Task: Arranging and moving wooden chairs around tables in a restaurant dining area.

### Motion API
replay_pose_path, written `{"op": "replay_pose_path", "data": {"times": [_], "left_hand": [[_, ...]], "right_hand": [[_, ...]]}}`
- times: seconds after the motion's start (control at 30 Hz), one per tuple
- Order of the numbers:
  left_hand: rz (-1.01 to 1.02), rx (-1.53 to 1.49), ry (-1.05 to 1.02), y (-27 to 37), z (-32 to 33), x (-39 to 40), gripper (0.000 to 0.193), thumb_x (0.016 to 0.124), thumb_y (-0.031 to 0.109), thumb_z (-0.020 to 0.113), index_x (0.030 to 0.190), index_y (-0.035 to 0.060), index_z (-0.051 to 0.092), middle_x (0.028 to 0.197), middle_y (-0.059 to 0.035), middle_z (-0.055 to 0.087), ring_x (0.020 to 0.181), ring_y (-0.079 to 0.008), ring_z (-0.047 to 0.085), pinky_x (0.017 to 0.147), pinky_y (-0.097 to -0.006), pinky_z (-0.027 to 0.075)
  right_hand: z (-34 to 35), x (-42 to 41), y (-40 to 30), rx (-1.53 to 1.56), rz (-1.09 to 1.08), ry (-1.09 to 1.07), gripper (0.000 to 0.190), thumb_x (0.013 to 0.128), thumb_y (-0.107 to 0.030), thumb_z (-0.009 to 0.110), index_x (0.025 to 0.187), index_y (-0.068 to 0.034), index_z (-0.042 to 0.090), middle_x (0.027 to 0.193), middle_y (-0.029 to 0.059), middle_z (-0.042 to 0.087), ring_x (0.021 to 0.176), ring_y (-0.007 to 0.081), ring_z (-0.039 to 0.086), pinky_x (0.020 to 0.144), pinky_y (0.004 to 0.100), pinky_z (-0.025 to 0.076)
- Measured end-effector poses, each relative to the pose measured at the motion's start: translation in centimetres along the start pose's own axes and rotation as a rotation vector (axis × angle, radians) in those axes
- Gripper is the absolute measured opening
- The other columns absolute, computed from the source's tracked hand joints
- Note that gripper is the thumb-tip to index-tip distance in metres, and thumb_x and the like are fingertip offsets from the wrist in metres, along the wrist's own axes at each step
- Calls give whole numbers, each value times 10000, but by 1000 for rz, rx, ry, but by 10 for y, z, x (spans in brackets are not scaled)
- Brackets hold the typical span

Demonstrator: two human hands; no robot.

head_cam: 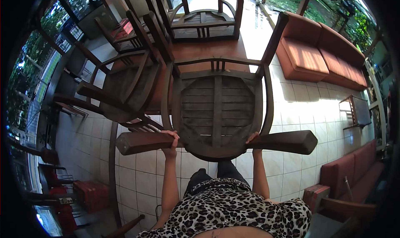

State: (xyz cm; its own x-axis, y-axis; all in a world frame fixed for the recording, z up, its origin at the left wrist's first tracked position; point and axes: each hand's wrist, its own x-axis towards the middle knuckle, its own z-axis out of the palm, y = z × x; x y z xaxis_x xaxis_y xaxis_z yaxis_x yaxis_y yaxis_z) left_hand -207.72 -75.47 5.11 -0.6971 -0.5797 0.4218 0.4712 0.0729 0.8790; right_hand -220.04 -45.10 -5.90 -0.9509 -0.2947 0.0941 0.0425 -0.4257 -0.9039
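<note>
Both my hands grip a dark wooden armchair (217,103), turned upside down so that its slatted seat underside faces me and its legs point outward. My left hand (171,141) wraps the base of the near left leg (143,142). On the other side my right hand (255,140) holds the base of the near right leg (284,142), its fingers partly hidden. The chair's far side lies over a reddish-brown table (206,51). Whether it rests on the table or hangs just above it, I cannot tell.
More upturned wooden chairs stand on the table, one at the far end (203,25) and one at the left (131,84). An orange sofa (312,53), a small side table (357,111) and a red sofa (350,172) line the right. A red crate (91,195) sits lower left.
</note>
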Motion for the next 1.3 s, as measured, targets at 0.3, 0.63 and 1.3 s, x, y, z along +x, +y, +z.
{"op": "replay_pose_path", "data": {"times": [0.3,0.63,1.3], "left_hand": [[-54,-173,-229,42,-37,-55,279,616,115,587,783,66,369,667,-29,414,615,-118,430,692,-268,354],[-204,-292,-173,114,-24,-109,314,597,238,550,765,55,358,622,-45,408,596,-132,436,670,-265,334],[-624,-308,308,98,-28,-309,143,639,119,448,741,29,400,584,-57,425,488,-141,453,512,-249,397]], "right_hand": [[22,-141,-33,35,-127,183,509,778,-490,300,564,-38,397,462,108,433,426,196,463,433,269,397],[51,-241,-143,-210,-110,306,584,732,-582,263,566,-37,394,461,109,430,406,196,459,419,256,385],[-14,-300,-148,-356,507,756,383,753,-344,289,694,-28,498,506,110,494,337,188,445,312,271,367]]}}
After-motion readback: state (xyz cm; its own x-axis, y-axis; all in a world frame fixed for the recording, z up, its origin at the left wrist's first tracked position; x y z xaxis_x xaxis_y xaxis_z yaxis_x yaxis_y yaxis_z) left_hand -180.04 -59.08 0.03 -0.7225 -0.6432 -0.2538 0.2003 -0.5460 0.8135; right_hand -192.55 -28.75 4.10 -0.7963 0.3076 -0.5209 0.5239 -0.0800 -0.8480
